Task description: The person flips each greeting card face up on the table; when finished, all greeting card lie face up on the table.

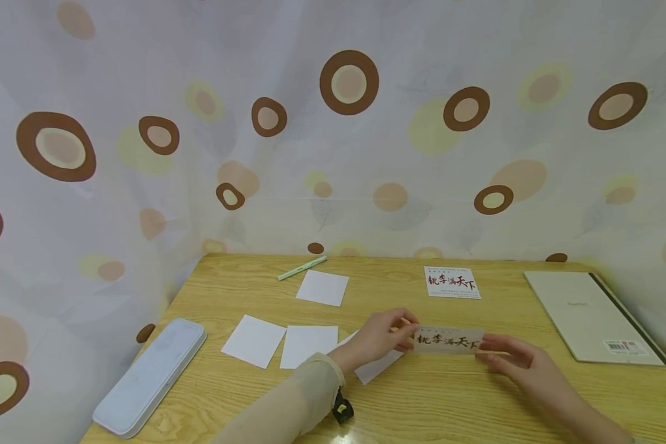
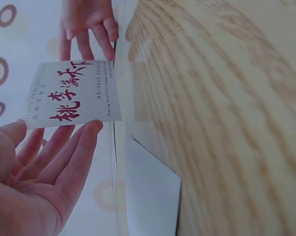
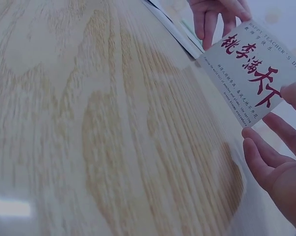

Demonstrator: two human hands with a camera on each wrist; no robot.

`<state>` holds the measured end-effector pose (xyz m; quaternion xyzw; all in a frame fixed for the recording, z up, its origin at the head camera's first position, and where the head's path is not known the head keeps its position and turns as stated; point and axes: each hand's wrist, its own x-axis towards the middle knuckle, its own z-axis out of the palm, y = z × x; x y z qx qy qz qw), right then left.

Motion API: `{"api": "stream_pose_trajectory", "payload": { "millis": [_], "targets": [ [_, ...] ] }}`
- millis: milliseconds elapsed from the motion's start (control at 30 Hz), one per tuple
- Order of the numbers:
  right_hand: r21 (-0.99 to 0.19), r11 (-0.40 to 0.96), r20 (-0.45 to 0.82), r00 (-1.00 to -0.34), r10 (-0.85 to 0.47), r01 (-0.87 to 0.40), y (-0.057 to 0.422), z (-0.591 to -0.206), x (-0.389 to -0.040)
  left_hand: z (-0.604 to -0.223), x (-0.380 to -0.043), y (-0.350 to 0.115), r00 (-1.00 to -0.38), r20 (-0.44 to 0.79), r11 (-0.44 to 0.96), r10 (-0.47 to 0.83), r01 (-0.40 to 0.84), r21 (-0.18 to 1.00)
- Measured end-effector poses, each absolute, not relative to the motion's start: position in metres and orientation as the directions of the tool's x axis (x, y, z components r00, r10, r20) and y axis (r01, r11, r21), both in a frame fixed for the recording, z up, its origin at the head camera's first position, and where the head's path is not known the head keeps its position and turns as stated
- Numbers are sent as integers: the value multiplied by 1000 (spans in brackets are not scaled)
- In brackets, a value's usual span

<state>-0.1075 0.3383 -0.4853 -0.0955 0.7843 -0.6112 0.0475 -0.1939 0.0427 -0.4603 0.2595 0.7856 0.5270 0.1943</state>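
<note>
A square white card [image 1: 448, 340] with red Chinese characters is held above the table between both hands. My left hand [image 1: 378, 338] pinches its left edge, thumb on one face and fingers behind. Opposite, my right hand [image 1: 524, 364] pinches the right edge in the same way. In the right wrist view the card [image 3: 253, 73] shows "Happy Teacher's Day" along its top. A matching printed card [image 1: 453, 283] lies flat on the table behind. Below the left hand, a blank white card [image 1: 376, 368] is partly covered by the hand and wrist.
Blank cards lie to the left, among them one card [image 1: 309, 346] and another [image 1: 253, 341]. A further card [image 1: 323, 288] sits by a pale green pen [image 1: 302, 268]. A light case [image 1: 151, 376] lies at the left edge, a cream notepad [image 1: 591, 314] at the right.
</note>
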Motion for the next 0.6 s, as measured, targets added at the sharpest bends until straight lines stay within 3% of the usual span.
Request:
{"api": "stream_pose_trajectory", "payload": {
  "millis": [400, 600],
  "targets": [
    [-963, 123, 202, -947, -251, -238, 332, -487, -106, -460, -195, 43, -803, -18, 266, 596, 176, 948],
    [-951, 168, 210, -941, -265, -260, 330, -484, -106, -459, -195, 42, -817, -20, 268, 577, 166, 949]
  ]
}}
